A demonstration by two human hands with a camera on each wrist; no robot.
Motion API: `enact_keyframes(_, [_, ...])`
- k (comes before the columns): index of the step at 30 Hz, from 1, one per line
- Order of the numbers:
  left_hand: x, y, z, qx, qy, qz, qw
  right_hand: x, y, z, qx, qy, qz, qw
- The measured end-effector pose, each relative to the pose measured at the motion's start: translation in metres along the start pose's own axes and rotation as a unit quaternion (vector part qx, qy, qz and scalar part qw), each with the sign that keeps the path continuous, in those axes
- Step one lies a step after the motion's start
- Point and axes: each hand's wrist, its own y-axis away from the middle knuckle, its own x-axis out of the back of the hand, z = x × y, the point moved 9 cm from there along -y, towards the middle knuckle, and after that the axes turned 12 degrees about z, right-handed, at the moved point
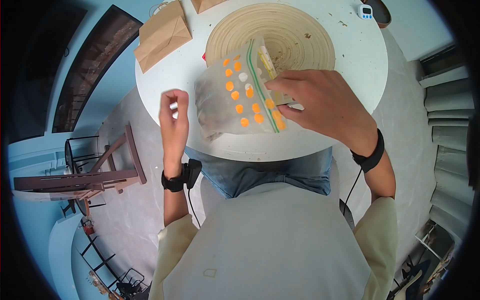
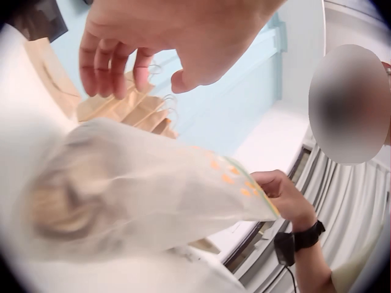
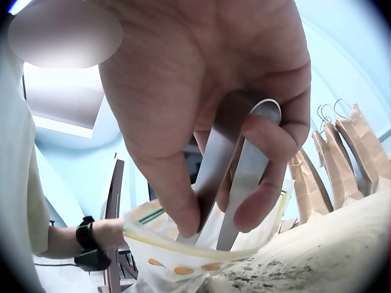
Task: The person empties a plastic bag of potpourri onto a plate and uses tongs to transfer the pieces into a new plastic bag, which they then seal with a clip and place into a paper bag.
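A frosted zip bag (image 1: 217, 100) with orange dots and a green zip strip leans at the table's front, its mouth toward my right hand (image 1: 327, 102). In the right wrist view, that hand grips metal tongs (image 3: 211, 162) between thumb and fingers, their two arms reaching down into the bag's mouth. The tong tips are hidden inside the bag. Brownish lumps (image 2: 67, 207) show through the bag's bottom in the left wrist view. My left hand (image 1: 174, 112) hovers beside the closed end, apart from it, fingers loosely bent and holding nothing.
Behind the bag lies a round woven mat (image 1: 227, 32) scattered with dark crumbs, on a white round table (image 1: 367, 65). Brown paper bags (image 1: 162, 37) stand at the back left. A small white timer (image 1: 365, 12) sits at the back right, close to a brown tray (image 1: 382, 15).
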Motion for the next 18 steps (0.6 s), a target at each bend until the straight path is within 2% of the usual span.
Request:
enact_keyframes(2, [-0.001,0.015,-0.038,0.067,-0.085,-0.027,0.994,-0.003,0.001,0.005,-0.016,-0.012,-0.006,1.000])
enact_keyframes(3, [0.001,0.017,-0.044,0.067,-0.085,-0.027,0.994,-0.005,0.002,0.008,-0.030,-0.024,-0.013,0.999])
enact_keyframes(4, [0.000,0.022,-0.054,0.123,-0.071,-0.053,0.988,-0.007,0.003,0.009,-0.029,-0.025,-0.014,0.999])
enact_keyframes(6, [-0.003,0.029,-0.068,0.221,-0.058,-0.115,0.967,-0.010,0.004,0.014,-0.074,-0.115,0.000,0.991])
enact_keyframes(10, [-0.011,0.033,-0.069,0.212,-0.005,-0.151,0.965,-0.019,0.001,0.025,-0.109,-0.174,0.019,0.979])
enact_keyframes(12, [-0.011,0.037,-0.038,0.070,-0.004,-0.126,0.990,-0.017,0.001,0.030,-0.121,-0.199,0.064,0.970])
enact_keyframes(13, [-0.015,0.041,-0.028,0.070,-0.004,-0.127,0.989,-0.018,0.001,0.032,-0.123,-0.199,0.065,0.970])
enact_keyframes(15, [-0.013,0.046,-0.023,0.159,-0.017,-0.097,0.982,-0.020,0.002,0.034,-0.126,-0.200,0.066,0.969])
enact_keyframes(16, [-0.008,0.040,-0.031,0.160,-0.018,-0.097,0.982,-0.020,0.002,0.035,-0.125,-0.201,0.066,0.969])
enact_keyframes(18, [-0.009,0.036,-0.069,0.316,0.114,-0.136,0.932,-0.024,0.006,0.038,-0.129,-0.158,0.036,0.978])
